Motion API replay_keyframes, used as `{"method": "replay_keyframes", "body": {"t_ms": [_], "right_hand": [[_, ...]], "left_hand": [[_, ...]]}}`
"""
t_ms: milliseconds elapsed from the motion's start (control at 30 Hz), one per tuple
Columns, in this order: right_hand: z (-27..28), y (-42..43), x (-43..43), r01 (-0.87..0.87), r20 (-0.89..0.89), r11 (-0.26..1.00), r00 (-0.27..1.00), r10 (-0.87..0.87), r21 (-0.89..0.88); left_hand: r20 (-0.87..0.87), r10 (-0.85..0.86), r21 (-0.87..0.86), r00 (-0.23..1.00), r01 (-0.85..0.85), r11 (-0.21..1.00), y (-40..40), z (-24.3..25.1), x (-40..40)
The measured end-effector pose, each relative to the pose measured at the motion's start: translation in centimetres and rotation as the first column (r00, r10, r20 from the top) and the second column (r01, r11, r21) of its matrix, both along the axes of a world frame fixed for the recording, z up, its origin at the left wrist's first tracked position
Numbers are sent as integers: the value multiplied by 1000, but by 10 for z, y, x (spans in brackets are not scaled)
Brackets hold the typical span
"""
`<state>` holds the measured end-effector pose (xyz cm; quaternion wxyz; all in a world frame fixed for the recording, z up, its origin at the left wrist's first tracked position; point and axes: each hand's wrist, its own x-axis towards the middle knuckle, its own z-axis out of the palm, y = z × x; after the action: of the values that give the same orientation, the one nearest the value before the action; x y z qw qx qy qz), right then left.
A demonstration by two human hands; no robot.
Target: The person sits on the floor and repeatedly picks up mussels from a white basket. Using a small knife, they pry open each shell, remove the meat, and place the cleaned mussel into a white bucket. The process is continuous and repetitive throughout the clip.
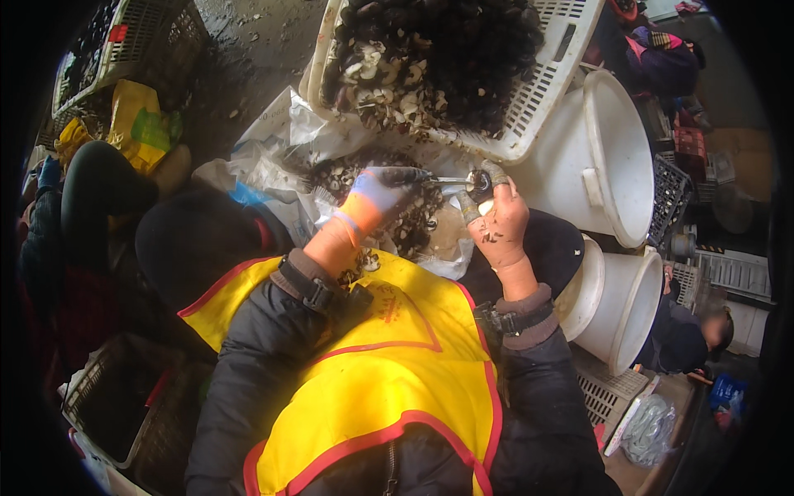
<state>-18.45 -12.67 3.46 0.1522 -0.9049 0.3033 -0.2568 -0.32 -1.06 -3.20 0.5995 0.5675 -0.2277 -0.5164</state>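
My left hand [378,195], in an orange and pale glove with dark fingertips, is closed around a thin metal knife [451,181]. The blade points right and its tip meets a dark shellfish [479,186], probably a clam. That shellfish sits between the thumb and fingers of my right hand [502,226], which wears an orange glove and worn finger covers. Below both hands lies a heap of broken shells [412,220] on white plastic sheeting. A white plastic crate [527,139] full of dark shellfish, with pale opened shells at its left, stands just beyond.
White plastic buckets [595,180] lie tipped at the right, near black and white crates [670,192]. More crates [93,93] stand at the upper left and lower left. People sit at the left and right edges. A yellow bag [133,124] lies by the left neighbour's leg.
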Motion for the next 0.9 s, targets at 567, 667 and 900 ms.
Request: {"method": "replay_keyframes", "body": {"t_ms": [567, 667, 900], "right_hand": [[5, 23, 6, -483, 506, 153, 831, -232, 862], [13, 16, 4, -382, 434, 322, 895, -104, 866], [38, 32, 9, -328, 383, 335, 917, -111, 883]], "left_hand": [[438, 219, -250, 872, -116, 961, -3, -13, 13], [829, 230, -424, 510, 304, 853, -1, -1, 6], [867, 241, -413, 437, 357, 838, 4, 21, 11]]}}
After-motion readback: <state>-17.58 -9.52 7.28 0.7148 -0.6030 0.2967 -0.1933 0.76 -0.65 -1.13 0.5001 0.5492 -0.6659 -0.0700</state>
